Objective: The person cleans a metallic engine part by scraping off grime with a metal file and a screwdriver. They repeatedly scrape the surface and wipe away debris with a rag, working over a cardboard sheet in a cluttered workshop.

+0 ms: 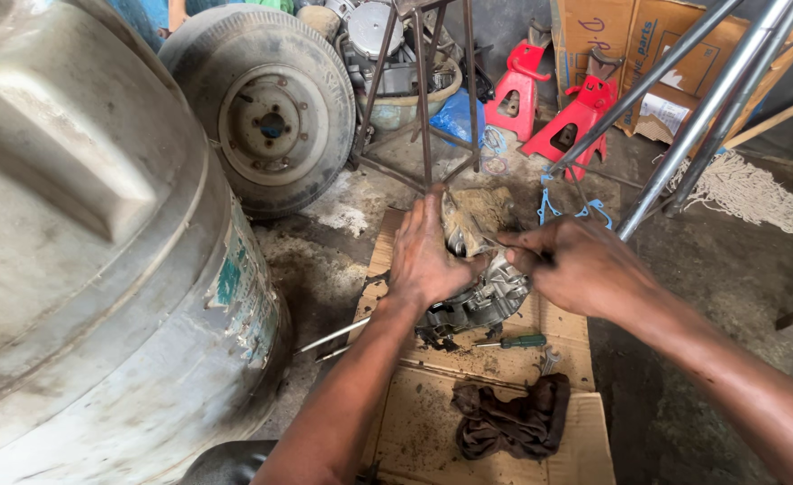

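A greasy metal engine casing [482, 296] lies on a sheet of cardboard [504, 431] on the floor. My left hand [425, 256] rests flat on top of the casing, fingers pressed against its upper part. My right hand [576, 265] is closed around a thin metal tool [497, 241] whose tip points into the casing from the right. Much of the casing is hidden under both hands.
A large grey plastic tank [100, 233] fills the left. A tyre on its wheel [266, 108] leans behind. A green-handled screwdriver [515, 341], dark rag [513, 418], metal rods [329, 337], red jack stands [558, 108], steel poles [693, 117] and cardboard boxes [657, 54] surround the work.
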